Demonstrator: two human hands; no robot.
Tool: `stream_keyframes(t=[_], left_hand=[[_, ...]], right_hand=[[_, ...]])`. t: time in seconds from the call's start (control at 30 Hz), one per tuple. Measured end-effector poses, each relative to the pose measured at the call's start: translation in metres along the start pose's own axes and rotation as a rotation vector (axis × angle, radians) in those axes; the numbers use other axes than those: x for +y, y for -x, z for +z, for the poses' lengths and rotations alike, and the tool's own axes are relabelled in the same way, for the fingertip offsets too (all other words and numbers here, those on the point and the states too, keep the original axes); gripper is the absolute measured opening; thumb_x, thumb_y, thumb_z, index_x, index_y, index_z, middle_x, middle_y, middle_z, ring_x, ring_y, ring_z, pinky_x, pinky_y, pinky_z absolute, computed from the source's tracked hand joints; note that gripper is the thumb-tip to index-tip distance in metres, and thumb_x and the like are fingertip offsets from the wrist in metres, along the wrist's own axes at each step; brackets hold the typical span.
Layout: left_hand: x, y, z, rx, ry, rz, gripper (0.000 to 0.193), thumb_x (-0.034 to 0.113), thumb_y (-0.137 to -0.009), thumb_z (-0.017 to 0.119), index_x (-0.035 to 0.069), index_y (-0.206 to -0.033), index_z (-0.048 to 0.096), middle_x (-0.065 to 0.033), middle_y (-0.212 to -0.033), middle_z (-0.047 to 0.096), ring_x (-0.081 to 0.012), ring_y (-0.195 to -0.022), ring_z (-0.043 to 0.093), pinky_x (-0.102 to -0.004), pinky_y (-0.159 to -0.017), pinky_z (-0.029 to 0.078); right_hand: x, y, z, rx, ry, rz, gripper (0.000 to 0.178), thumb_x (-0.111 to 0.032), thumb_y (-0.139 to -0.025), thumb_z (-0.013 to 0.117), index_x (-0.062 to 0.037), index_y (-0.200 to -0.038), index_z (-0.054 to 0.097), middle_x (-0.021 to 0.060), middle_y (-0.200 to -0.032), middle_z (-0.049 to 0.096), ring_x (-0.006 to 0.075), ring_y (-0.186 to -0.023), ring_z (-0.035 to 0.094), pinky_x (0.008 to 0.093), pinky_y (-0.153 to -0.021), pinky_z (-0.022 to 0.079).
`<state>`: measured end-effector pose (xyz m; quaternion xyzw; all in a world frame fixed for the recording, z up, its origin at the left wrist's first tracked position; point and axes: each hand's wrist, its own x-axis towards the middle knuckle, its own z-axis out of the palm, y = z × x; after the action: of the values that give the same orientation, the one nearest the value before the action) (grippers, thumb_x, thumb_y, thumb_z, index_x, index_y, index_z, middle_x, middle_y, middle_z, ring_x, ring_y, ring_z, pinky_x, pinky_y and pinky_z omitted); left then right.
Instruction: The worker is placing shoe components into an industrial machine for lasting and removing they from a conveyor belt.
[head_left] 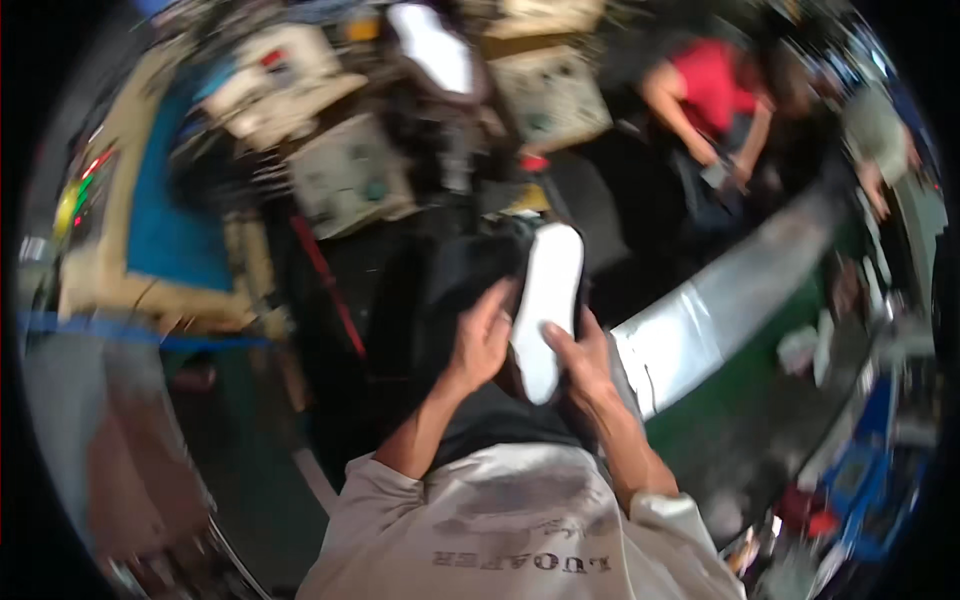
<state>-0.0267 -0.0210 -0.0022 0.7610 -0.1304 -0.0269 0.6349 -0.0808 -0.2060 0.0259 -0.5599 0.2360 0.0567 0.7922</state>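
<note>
A shoe [548, 300] with a flat white sole and dark sides is held in front of me, its sole turned up toward me. My right hand [587, 362] grips its right edge, thumb pressed on the white sole and fingers wrapped behind. Along the shoe's left side, my left hand [484, 340] rests with fingers curved against the dark edge; its fingertips are partly hidden and blurred. Beyond them, a second white sole with a dark rim [434, 50] sits on top of a dark machine [458, 150].
Pale machine boxes [350, 175] stand ahead. A blue-topped bench [180, 200] is at the left. From my right side a shiny metal conveyor or bench [715, 315] runs to the far right, where a person in red [708, 90] works. Blue crates [865, 460] lie at the lower right.
</note>
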Motion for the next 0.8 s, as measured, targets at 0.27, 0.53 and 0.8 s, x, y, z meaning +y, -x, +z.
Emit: stream_keyframes(t=[0.27, 0.53, 0.8], left_hand=[[0.016, 0.009, -0.041, -0.017, 0.224, -0.029, 0.071, 0.015, -0.106, 0.072, 0.003, -0.169, 0.041, -0.0172, -0.168, 0.047, -0.0286, -0.158, 0.044, -0.0413, -0.129, 0.037], [0.004, -0.027, -0.025, -0.042, -0.046, 0.182, 0.045, 0.015, -0.115, 0.057, -0.003, -0.156, 0.057, -0.0238, -0.155, 0.063, -0.0355, -0.146, 0.060, -0.0427, -0.122, 0.047], [0.028, -0.044, -0.039, -0.181, -0.350, 0.339, 0.045, 0.001, -0.104, 0.065, -0.007, -0.148, 0.062, -0.0289, -0.142, 0.069, -0.0421, -0.129, 0.071, -0.0453, -0.107, 0.059]], right_hand=[[0.034, 0.034, 0.004, -0.222, 0.068, 0.047, 0.074, -0.021, -0.097, 0.083, 0.0053, -0.157, 0.048, 0.0165, -0.142, 0.065, 0.0259, -0.126, 0.064, 0.0394, -0.111, 0.051], [-0.034, -0.019, 0.016, -0.211, 0.646, -0.406, 0.076, -0.021, -0.107, 0.070, 0.0059, -0.169, 0.035, 0.0261, -0.157, 0.058, 0.0298, -0.138, 0.060, 0.0427, -0.115, 0.050], [-0.056, -0.047, -0.002, -0.230, 0.671, -0.515, 0.040, -0.019, -0.110, 0.068, 0.0044, -0.143, 0.068, 0.0207, -0.132, 0.075, 0.0287, -0.120, 0.073, 0.0398, -0.103, 0.056]])
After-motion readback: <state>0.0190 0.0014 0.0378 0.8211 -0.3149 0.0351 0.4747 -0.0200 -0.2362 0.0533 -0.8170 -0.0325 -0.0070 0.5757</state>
